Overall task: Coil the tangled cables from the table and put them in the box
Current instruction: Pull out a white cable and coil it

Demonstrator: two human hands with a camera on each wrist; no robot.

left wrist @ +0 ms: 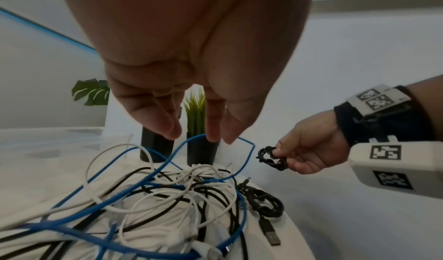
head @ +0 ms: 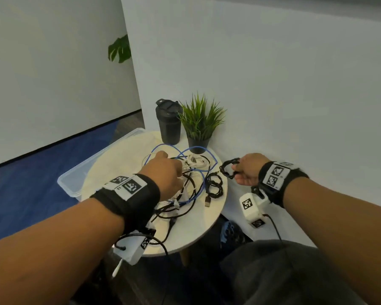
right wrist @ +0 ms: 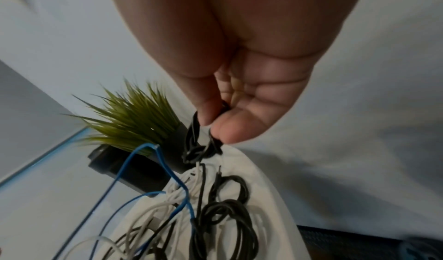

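Note:
A tangle of cables (head: 185, 186) in blue, white and black lies on the round white table (head: 207, 227). My left hand (head: 163, 168) hovers over the pile. In the left wrist view its fingers (left wrist: 167, 123) hang relaxed just above a raised loop of the blue cable (left wrist: 189, 140) and hold nothing. My right hand (head: 244, 170) is off the table's right edge and pinches a small black coiled cable (head: 228, 170) between thumb and fingers (right wrist: 227, 129). A second black coil (head: 215, 186) with a USB plug (head: 207, 201) rests on the table's right side. The clear plastic box (head: 79, 179) sits left of the table.
A black tumbler (head: 169, 122) and a potted green plant (head: 199, 124) stand at the table's back edge, against a white wall. Blue carpet lies to the left, under the box. My dark-clothed knee (head: 273, 271) is below the right arm.

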